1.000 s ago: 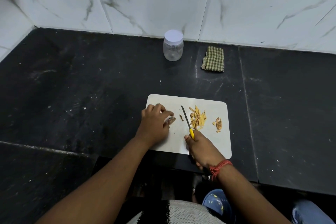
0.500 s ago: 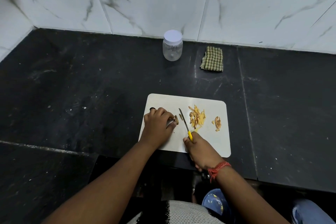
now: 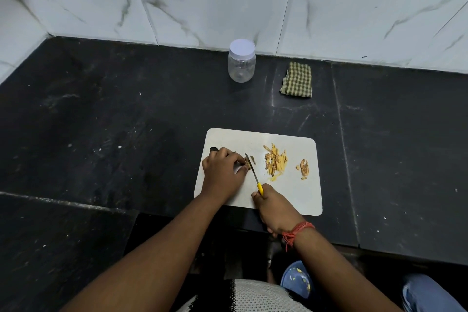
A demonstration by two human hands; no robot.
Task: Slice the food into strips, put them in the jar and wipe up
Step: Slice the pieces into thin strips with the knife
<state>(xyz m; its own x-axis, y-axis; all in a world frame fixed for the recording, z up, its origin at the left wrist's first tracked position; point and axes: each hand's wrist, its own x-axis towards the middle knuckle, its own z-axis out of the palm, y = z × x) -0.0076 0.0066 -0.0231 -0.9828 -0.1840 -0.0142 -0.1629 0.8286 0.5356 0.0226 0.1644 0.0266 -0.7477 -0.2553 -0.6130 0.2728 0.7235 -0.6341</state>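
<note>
Jar [image 3: 241, 61] and checked cloth [image 3: 297, 80] stand behind cutting board [image 3: 291, 192], near wall.

White rectangular plastic cutting board [image 3: 286, 200]: on black stone counter [image 3: 101, 121], at its near edge. On board, pile of yellow cut strips [image 3: 275, 161] at centre; small brown food scrap [image 3: 304, 167] at 3 o'clock of pile. Clear plastic jar with white lid [image 3: 241, 61] at 12 o'clock of board, by the wall; folded green checked cloth [image 3: 296, 80] at jar's 3 o'clock.
</note>
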